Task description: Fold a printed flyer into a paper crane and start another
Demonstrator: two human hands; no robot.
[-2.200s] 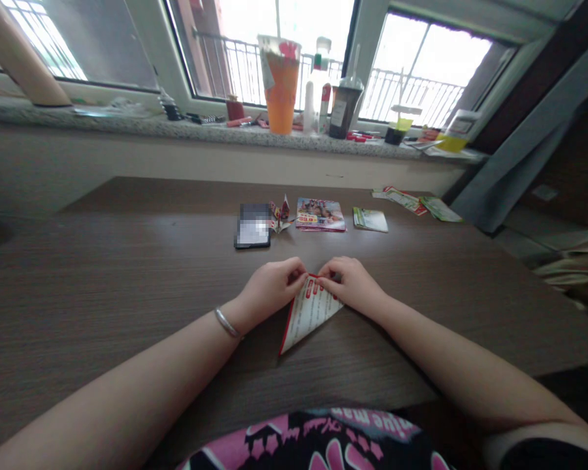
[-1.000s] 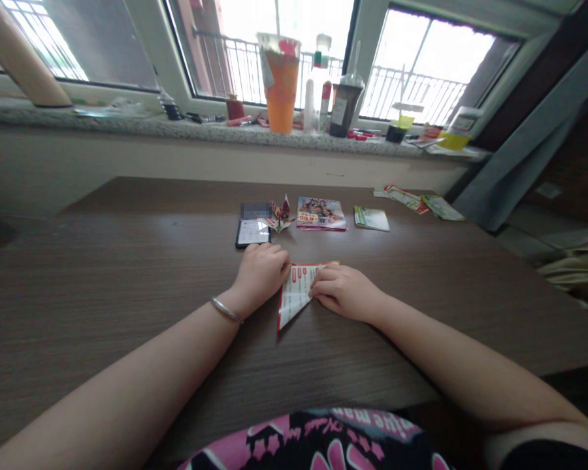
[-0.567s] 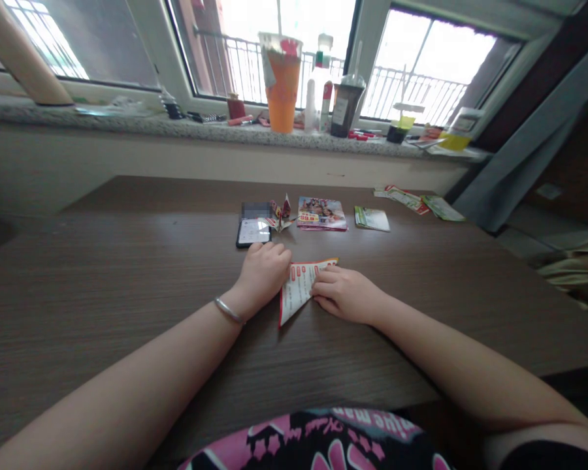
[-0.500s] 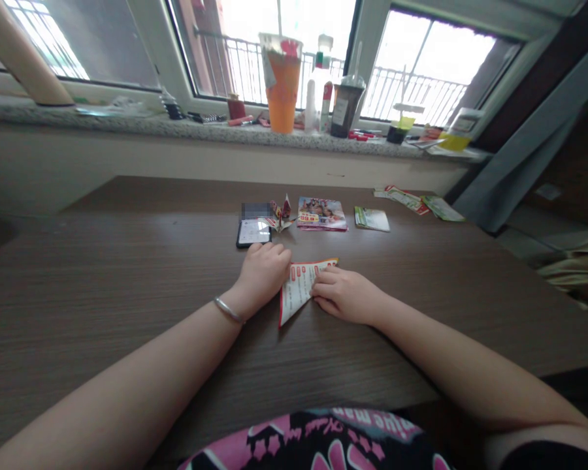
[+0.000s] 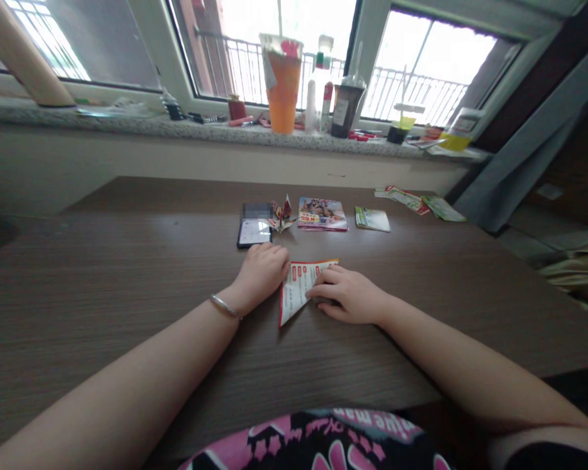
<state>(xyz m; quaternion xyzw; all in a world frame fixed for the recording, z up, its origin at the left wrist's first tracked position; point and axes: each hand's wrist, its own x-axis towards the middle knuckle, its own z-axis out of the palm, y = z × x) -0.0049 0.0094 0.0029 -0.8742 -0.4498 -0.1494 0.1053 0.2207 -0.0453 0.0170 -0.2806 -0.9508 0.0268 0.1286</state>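
A white printed paper with red edges, folded into a triangle [image 5: 296, 290], lies flat on the brown wooden table [image 5: 127, 261]. My left hand [image 5: 259, 274], with a silver bangle on the wrist, rests curled against the paper's left edge. Pressing down on the paper's right part is my right hand [image 5: 345, 294], its fingers bent and laid on the fold. Both forearms rest on the table.
Behind my hands lie a phone [image 5: 253, 228] with a lit screen, a folded paper crane [image 5: 281, 215], a stack of leaflets [image 5: 322, 214], a green card [image 5: 372, 219] and more leaflets [image 5: 411, 199]. Cups and bottles, including an orange cup [image 5: 281, 85], stand on the window ledge.
The paper was turned and pushed slightly away from me and pressed flat. My hands went from pinching its top corner to lying on either side; the right fingers slid a little left along the fold.
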